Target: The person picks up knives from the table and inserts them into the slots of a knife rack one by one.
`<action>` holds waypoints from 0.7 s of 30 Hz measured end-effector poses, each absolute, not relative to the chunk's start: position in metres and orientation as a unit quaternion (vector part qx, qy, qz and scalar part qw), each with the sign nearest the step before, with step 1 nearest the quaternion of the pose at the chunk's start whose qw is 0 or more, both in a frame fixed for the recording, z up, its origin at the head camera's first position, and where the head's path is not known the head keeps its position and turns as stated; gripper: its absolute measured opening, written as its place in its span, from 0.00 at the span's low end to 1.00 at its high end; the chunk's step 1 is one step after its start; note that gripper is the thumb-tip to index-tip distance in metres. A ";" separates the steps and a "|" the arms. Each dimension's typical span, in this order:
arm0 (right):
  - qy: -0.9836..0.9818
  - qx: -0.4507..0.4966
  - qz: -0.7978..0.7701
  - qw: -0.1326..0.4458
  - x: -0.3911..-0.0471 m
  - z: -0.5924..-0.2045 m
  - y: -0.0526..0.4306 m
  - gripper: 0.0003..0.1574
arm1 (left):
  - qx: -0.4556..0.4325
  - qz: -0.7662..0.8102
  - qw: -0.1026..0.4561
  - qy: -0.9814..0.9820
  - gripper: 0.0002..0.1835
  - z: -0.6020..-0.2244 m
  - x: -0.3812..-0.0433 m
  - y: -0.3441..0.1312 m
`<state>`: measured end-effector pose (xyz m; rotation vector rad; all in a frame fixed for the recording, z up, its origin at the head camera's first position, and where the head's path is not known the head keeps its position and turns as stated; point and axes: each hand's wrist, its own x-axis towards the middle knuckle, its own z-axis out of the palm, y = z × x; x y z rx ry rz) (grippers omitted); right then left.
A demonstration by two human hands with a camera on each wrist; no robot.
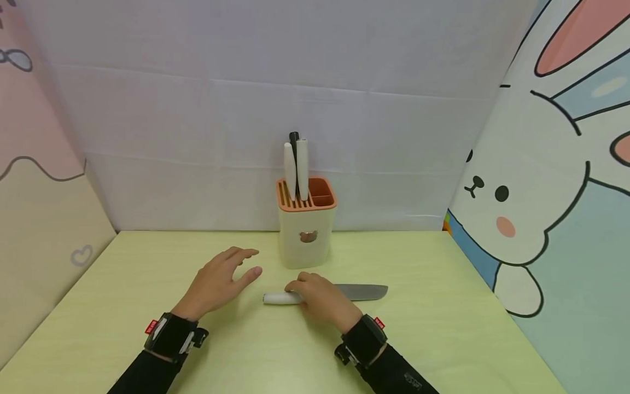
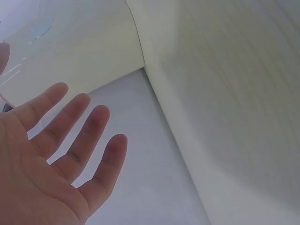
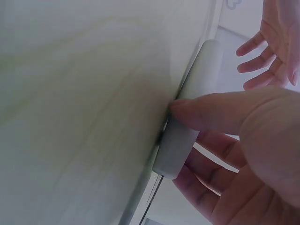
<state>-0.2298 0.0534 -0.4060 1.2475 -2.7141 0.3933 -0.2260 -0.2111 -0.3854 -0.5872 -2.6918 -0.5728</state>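
Note:
A kitchen knife (image 1: 365, 292) with a white handle lies sideways on the table, its broad grey blade pointing right. My right hand (image 1: 322, 300) comes down over the handle near the blade. In the right wrist view, the thumb is on one side of the handle (image 3: 201, 70) and the fingers curl round the other side. My left hand (image 1: 216, 285) hovers left of the knife, fingers spread and nothing in them. Behind the knife stands a cream knife block (image 1: 305, 249) with an orange slotted top, holding two white-handled pieces and one black-handled piece.
The pale yellow-green table (image 1: 236, 361) ends at a white backdrop (image 1: 197, 120) just behind the block. Printed cartoon panels stand along both sides, with a rabbit (image 1: 521, 230) on the right one. Open compartments take up the right part of the block's top.

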 end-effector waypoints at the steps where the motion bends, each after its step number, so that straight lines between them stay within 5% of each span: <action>1: -0.898 0.416 0.131 0.067 -0.230 -0.406 0.053 0.21 | -0.206 -0.202 0.162 -0.944 0.28 -0.385 -0.226 -0.211; 21: -0.873 0.438 0.170 0.127 -0.235 -0.399 0.060 0.25 | -0.187 -0.230 0.169 -0.940 0.29 -0.380 -0.226 -0.218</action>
